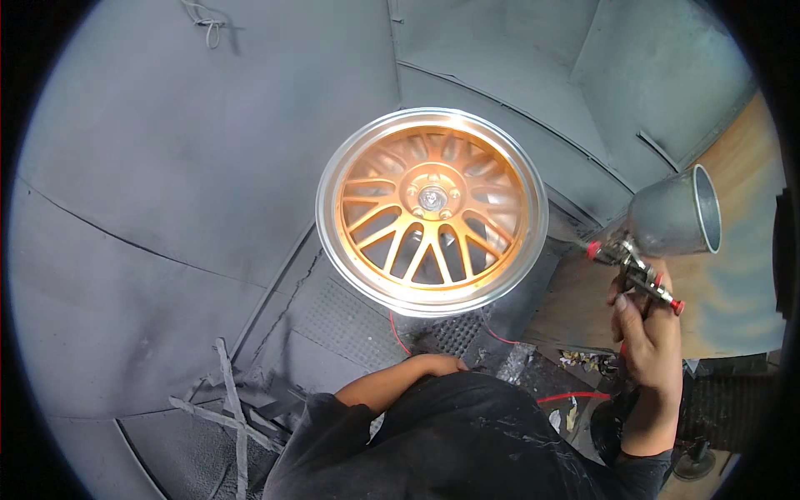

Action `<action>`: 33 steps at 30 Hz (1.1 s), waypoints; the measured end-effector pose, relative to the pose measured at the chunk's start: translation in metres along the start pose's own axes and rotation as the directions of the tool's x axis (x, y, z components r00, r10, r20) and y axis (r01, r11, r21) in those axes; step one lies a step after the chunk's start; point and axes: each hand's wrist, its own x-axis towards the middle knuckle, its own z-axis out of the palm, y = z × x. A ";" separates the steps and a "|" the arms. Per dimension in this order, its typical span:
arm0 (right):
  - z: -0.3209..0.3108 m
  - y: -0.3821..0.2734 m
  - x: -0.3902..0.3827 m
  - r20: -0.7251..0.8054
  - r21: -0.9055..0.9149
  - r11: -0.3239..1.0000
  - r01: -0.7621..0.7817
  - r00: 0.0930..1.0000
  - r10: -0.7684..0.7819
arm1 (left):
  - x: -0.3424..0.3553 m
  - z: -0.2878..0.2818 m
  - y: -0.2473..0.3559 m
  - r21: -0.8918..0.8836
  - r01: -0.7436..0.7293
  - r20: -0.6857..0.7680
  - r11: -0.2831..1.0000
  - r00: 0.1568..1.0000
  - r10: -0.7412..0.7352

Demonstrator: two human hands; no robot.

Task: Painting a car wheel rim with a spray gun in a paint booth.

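A car wheel rim (497, 290) with orange-gold spokes and a bright silver lip hangs or stands face-up before me; its support is hidden. My right hand (642, 329) is wrapped around the handle of a spray gun (637, 271). A grey metal cup (671, 218) sits on the gun, tilted, with its round end to the right. The red-ringed nozzle points left at the rim, a short gap away, and a pale mist shows in front of it. My left hand (446, 364) is held close to my body below the rim, its fingers mostly hidden.
Grey, overspray-coated walls (183, 150) surround the rim. A wooden panel (575, 308) stands at the right. A red hose (575, 395) runs near my right arm. Crossed grey bars (232, 400) stand at lower left, and a perforated mat (354, 321) lies on the floor.
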 end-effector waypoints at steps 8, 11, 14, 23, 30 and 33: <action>-0.011 0.015 -0.016 -0.077 -0.160 0.975 -0.154 0.987 0.143 | -0.082 -0.010 -0.091 -0.317 0.042 -0.518 0.947 0.829 -0.211; -0.008 0.011 -0.033 0.038 -0.215 0.969 -0.123 0.990 0.134 | -0.109 -0.018 -0.102 -0.553 0.001 -0.601 0.833 0.693 -0.399; -0.003 0.000 -0.038 0.201 -0.156 0.973 -0.173 0.959 0.202 | -0.125 -0.036 -0.093 -0.659 -0.035 -0.632 0.751 0.566 -0.528; 0.055 -0.013 0.029 0.381 -0.023 0.997 0.078 0.923 -0.064 | -0.110 -0.054 -0.058 -0.857 -0.211 -0.488 0.469 0.624 -0.610; 0.062 -0.015 0.085 0.089 0.060 0.996 0.071 0.993 -0.077 | -0.106 -0.042 -0.060 -0.880 -0.320 -0.473 0.352 0.670 -0.572; 0.041 -0.006 0.092 -0.018 -0.173 0.978 0.119 0.992 -0.124 | -0.119 -0.055 -0.084 -0.851 -0.434 -0.507 0.298 0.525 -0.684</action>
